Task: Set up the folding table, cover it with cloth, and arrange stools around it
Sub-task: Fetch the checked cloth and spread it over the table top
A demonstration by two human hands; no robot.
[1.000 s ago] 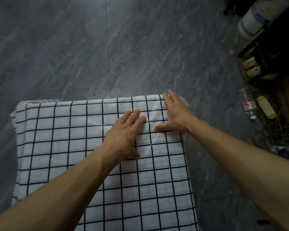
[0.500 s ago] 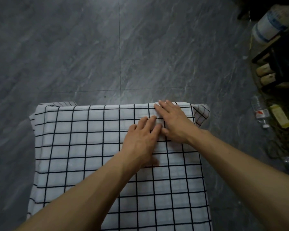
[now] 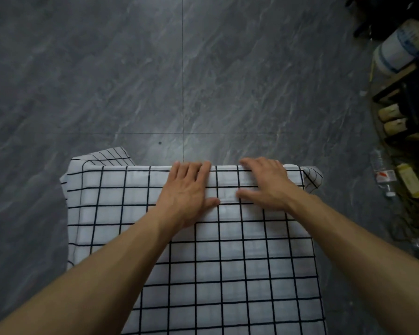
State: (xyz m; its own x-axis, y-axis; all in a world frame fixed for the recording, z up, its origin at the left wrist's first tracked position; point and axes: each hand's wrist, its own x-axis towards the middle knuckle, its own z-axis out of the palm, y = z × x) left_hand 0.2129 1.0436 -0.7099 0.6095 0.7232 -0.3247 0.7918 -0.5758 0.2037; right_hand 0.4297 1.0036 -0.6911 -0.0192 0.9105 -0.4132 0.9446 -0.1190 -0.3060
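The checked cloth (image 3: 228, 262) already lies over the table, which it hides entirely, so the step in hand looks to be smoothing it flat. Both hands lie palm down near the far edge — the left hand (image 3: 188, 193) with fingers straight and close together, the right hand (image 3: 267, 183) with fingers spread, each pressing the fabric and gripping nothing. The far left corner (image 3: 107, 155) sticks out loosely over the floor (image 3: 131, 68). No stools are in view. Next, I judge, that corner wants tugging down evenly — then the stools must be fetched.
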